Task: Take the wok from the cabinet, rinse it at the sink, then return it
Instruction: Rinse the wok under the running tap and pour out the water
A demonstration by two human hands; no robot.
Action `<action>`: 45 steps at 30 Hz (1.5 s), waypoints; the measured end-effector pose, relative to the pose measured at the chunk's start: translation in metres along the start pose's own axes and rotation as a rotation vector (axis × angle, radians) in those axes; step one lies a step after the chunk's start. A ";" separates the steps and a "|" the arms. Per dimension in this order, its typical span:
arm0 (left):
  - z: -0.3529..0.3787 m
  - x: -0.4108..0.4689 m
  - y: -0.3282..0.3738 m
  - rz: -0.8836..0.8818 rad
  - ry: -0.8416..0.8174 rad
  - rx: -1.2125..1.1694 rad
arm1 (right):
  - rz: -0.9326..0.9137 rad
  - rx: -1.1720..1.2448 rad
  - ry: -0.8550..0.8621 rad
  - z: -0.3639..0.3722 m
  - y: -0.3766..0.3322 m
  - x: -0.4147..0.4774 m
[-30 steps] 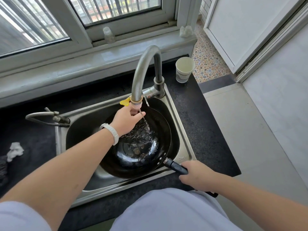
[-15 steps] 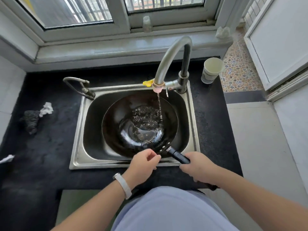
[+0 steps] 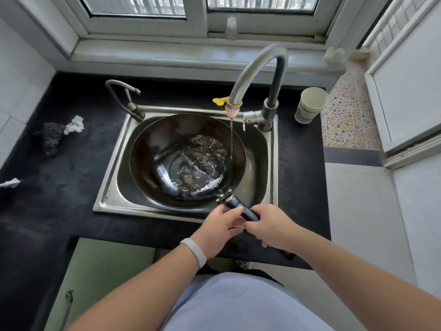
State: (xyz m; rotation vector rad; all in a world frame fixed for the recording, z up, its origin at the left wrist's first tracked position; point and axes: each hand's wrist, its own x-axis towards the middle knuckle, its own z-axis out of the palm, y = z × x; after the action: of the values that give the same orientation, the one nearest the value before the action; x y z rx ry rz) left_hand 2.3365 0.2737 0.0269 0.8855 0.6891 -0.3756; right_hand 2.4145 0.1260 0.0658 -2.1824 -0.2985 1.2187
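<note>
A black wok (image 3: 152, 151) sits in the steel sink (image 3: 112, 187) with water pooled in its bottom. A thin stream runs from the curved faucet (image 3: 253, 72) onto the wok's right rim. Its black handle (image 3: 241, 207) points toward me over the sink's front edge. My right hand (image 3: 269, 225) is closed around the handle's near end. My left hand (image 3: 219, 225), with a white wristband, grips the handle just beside it, closer to the wok.
Black countertop (image 3: 59, 199) surrounds the sink. A paper cup (image 3: 310, 105) stands at the right of the faucet, a small second tap (image 3: 126, 96) at the sink's back left. A dark scrubber (image 3: 51, 137) and crumpled tissue (image 3: 75, 124) lie at the left. Green cabinet door (image 3: 105, 271) below.
My left hand came back from the faucet spout to the wok handle and now grips it beside the right hand. The wok has shifted slightly left under the stream.
</note>
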 end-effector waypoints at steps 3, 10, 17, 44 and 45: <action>-0.001 0.004 0.005 0.011 -0.033 -0.216 | -0.034 -0.004 0.023 0.006 -0.001 -0.002; -0.005 0.004 0.023 0.081 -0.121 -0.276 | -0.113 0.069 0.088 0.010 -0.018 -0.005; -0.017 0.006 0.044 0.124 -0.131 -0.265 | -0.065 0.043 0.084 0.010 -0.036 -0.005; -0.036 -0.009 0.045 -0.048 -0.072 -0.097 | 0.114 0.337 0.160 0.053 -0.049 -0.031; -0.036 -0.010 0.043 -0.056 -0.076 -0.091 | 0.112 0.342 0.153 0.055 -0.047 -0.033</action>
State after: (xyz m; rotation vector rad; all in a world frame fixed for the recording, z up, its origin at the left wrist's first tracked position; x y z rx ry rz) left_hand 2.3397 0.3286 0.0428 0.7632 0.6565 -0.4230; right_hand 2.3557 0.1699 0.0959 -1.9974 0.0926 1.0643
